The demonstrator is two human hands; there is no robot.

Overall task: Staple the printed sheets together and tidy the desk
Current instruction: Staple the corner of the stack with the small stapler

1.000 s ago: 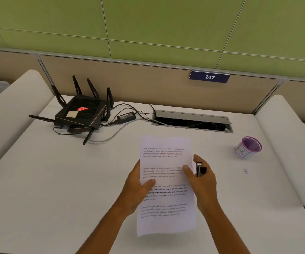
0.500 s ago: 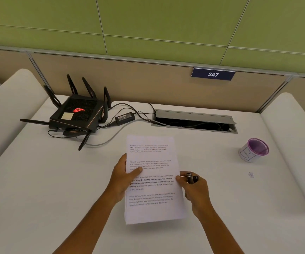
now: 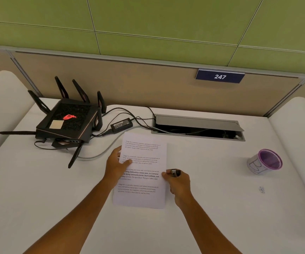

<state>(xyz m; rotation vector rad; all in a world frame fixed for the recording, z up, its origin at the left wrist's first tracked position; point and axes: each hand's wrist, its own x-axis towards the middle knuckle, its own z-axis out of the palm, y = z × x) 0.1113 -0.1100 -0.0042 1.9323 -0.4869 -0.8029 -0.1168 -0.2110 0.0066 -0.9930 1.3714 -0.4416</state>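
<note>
The printed sheets (image 3: 144, 180) lie flat on the white desk (image 3: 38, 189), text facing me, in a neat stack. My left hand (image 3: 115, 166) grips their left edge, thumb pressed on the top page. My right hand (image 3: 178, 182) rests at the right edge of the sheets and is closed around a small black stapler (image 3: 174, 172), of which only the top end shows above my fingers.
A black router (image 3: 67, 121) with antennas, its power brick (image 3: 121, 124) and cables sit at the back left, close to the sheets' top edge. An open cable tray (image 3: 199, 127) lies behind. A purple-rimmed paper cup (image 3: 265, 162) stands right; a small scrap (image 3: 261, 189) lies near it.
The sheets have come down from a raised position onto the desk and shifted left, towards the router. My right hand has slid to their right edge, still closed on the stapler.
</note>
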